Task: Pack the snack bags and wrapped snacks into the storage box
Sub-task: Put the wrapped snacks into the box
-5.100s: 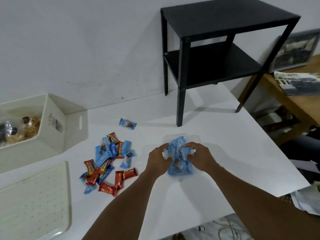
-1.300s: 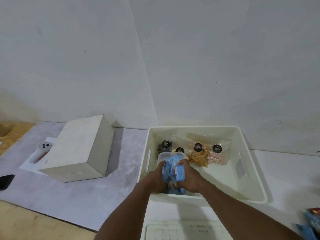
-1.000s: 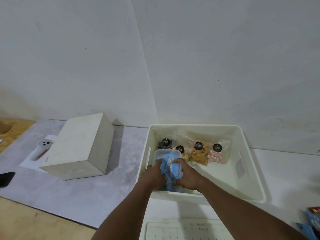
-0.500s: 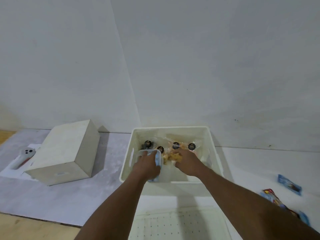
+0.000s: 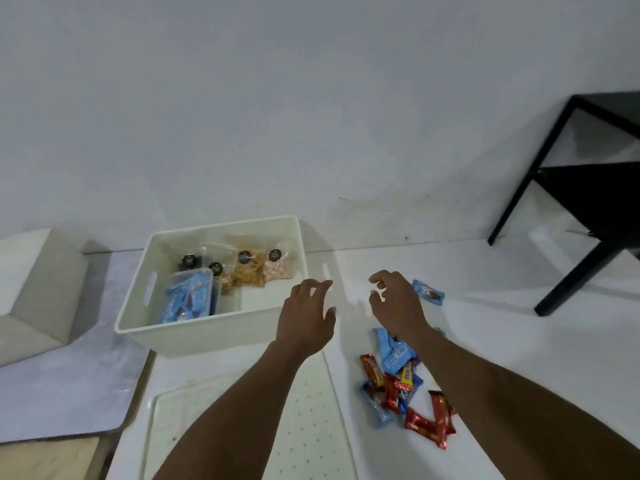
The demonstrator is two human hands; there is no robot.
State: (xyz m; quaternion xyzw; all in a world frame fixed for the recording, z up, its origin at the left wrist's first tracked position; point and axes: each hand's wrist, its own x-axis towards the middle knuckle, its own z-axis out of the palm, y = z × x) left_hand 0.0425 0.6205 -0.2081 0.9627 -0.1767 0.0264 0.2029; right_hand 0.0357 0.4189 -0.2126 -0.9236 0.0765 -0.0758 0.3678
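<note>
Listing stock as I am watching from my station. Wrapped snacks (image 5: 405, 386): red and blue, lying heaped toward the near edge of the surface (image 5: 519, 341), with one blue stray snack (image 5: 428, 292) sitting apart, farther back. I am judging them light, crinkly and slippery, best scooped several together or pinched at the crimped ends. Storage box (image 5: 207, 327): standing at the surface's far left corner, with snack bags (image 5: 247, 271) leaning along its far wall and a clear pouch (image 5: 190, 299) of blue snacks lying in its near left corner. Left hand (image 5: 306, 317) and right hand (image 5: 398, 306): both hovering loosely curled, holding nothing, between box and heap.
</note>
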